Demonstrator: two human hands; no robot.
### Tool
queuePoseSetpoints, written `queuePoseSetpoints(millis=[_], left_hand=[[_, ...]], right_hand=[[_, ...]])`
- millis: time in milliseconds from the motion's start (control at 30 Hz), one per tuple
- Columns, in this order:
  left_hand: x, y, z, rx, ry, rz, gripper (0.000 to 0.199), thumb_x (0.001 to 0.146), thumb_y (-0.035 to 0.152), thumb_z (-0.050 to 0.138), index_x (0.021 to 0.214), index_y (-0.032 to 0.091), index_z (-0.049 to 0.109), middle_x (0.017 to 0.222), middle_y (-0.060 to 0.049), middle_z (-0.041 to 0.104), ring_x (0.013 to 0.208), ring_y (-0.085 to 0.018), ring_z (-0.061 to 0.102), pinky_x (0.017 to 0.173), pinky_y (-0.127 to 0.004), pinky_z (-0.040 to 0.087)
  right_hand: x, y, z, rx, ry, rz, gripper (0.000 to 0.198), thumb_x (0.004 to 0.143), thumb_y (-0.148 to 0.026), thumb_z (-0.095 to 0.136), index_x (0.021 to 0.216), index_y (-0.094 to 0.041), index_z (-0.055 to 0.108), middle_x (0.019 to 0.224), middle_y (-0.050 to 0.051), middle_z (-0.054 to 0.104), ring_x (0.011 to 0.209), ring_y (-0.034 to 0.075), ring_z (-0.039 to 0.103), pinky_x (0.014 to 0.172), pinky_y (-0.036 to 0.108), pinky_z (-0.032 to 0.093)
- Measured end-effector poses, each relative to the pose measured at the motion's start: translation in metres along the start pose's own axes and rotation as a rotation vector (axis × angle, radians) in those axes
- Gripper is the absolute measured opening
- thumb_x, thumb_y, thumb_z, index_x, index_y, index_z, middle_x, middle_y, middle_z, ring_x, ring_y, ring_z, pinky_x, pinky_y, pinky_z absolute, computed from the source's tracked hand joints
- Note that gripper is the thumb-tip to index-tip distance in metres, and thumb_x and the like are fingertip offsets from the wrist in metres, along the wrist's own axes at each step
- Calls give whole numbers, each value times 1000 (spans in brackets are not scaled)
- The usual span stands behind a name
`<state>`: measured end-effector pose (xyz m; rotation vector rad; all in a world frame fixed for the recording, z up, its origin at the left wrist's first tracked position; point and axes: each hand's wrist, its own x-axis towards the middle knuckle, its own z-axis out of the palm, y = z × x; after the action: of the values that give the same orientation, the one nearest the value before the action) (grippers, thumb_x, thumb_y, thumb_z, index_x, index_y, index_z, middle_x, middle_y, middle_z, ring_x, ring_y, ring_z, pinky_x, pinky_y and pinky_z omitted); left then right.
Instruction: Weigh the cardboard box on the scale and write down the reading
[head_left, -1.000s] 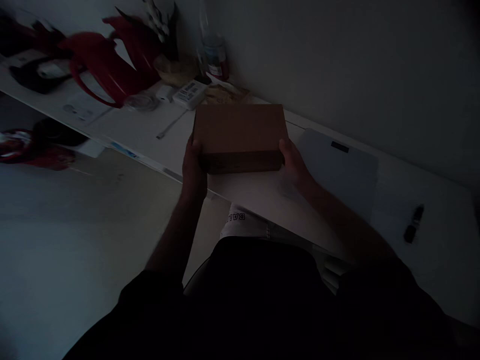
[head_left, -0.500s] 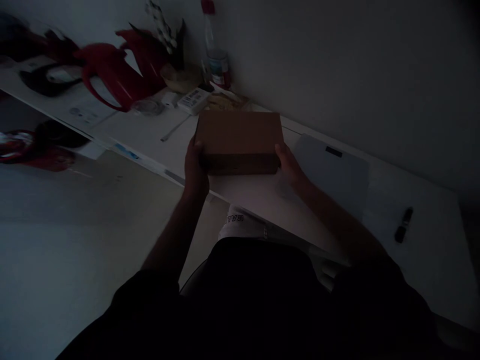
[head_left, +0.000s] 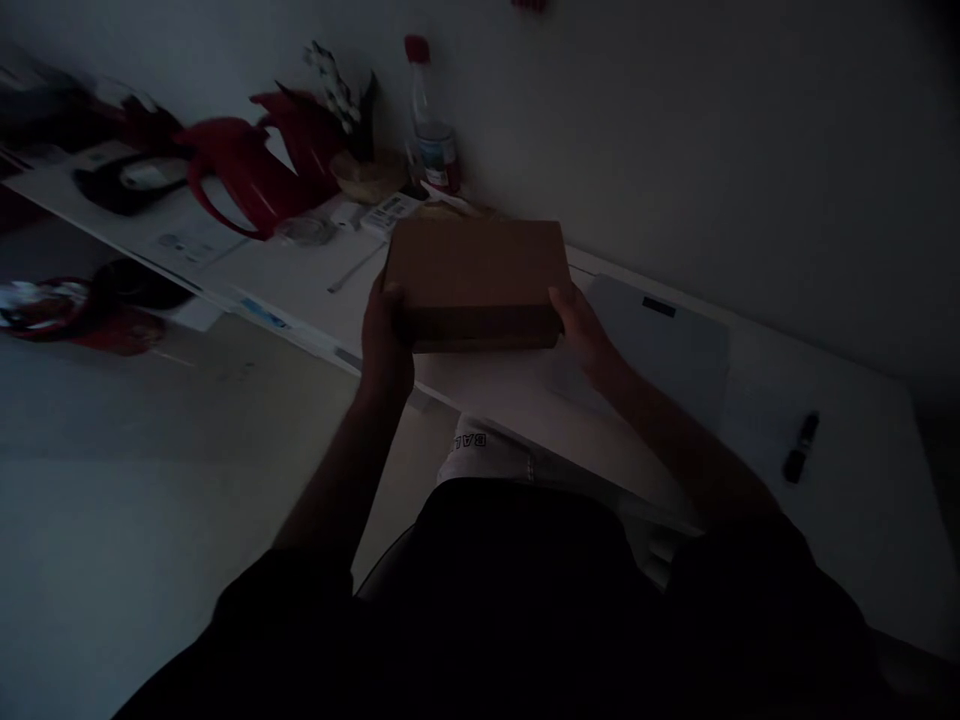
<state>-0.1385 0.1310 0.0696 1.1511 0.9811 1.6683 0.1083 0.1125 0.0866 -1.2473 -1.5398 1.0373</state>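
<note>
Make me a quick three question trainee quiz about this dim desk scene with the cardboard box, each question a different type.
1. True or false: the left hand and right hand grip opposite ends of the brown box.
2. What lies on the desk far to the right of the box? A) dark marker B) scissors C) mug
3. Fill in: the bottle by the wall has a ____ cap.

Key: 1 true; 2 A, the dark marker; 3 red.

Plain brown rectangular cardboard box (head_left: 475, 272) on white table (head_left: 517, 385). Grey flat rectangular pad (head_left: 660, 345), small black mark. Black marker pen (head_left: 799, 447). Red-capped clear plastic bottle (head_left: 430, 125), red-white label. Red glossy bag (head_left: 240, 170).
</note>
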Motion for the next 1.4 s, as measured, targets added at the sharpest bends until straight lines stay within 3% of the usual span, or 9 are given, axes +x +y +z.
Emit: queuePoseSetpoints(millis=[333, 500, 667, 833, 1100, 1400], left_hand=[[-3, 10, 26, -6, -119, 22, 43, 84, 52, 60, 118, 25, 66, 135, -6, 64, 141, -34, 48, 118, -45, 40], [-10, 16, 52, -78, -143, 18, 42, 85, 47, 62, 120, 25, 67, 134, -4, 66, 138, -31, 51, 117, -41, 42], [-14, 14, 77, -150, -201, -41, 42, 84, 43, 64, 122, 27, 68, 133, -2, 67, 135, -29, 54, 113, -39, 46], [-18, 10, 100, -162, -283, -40, 37, 85, 44, 64, 118, 28, 69, 131, -1, 68, 137, -28, 52, 116, -38, 41], [-34, 6, 133, -191, -391, -62, 31, 87, 46, 65, 110, 24, 67, 130, -4, 67, 131, -29, 55, 110, -40, 46], [-52, -5, 159, -183, -477, -117, 49, 88, 43, 63, 130, 17, 61, 137, -10, 63, 132, -31, 54, 109, -41, 45]], right_hand=[[-20, -13, -26, 80, 102, -65, 94, 87, -89, 42, 152, -20, 38, 159, 10, 38, 149, 29, 35, 124, 47, 36], [-39, -16, -45, 72, 160, -36, 92, 88, -88, 45, 152, -23, 42, 156, 9, 42, 147, 31, 38, 125, 51, 31], [-60, -19, -63, 83, 233, -50, 90, 89, -86, 45, 153, -24, 41, 155, 8, 44, 151, 29, 31, 127, 49, 29], [-83, -22, -79, 86, 301, -22, 90, 88, -86, 47, 154, -25, 42, 155, 8, 43, 148, 30, 37, 125, 49, 32], [-119, -26, -98, 82, 410, 13, 86, 92, -82, 46, 155, -24, 38, 156, 9, 42, 147, 29, 38, 124, 49, 33], [-150, -9, -110, 38, 561, 87, 94, 85, -88, 46, 151, -22, 42, 157, 9, 42, 149, 29, 35, 126, 47, 31]])
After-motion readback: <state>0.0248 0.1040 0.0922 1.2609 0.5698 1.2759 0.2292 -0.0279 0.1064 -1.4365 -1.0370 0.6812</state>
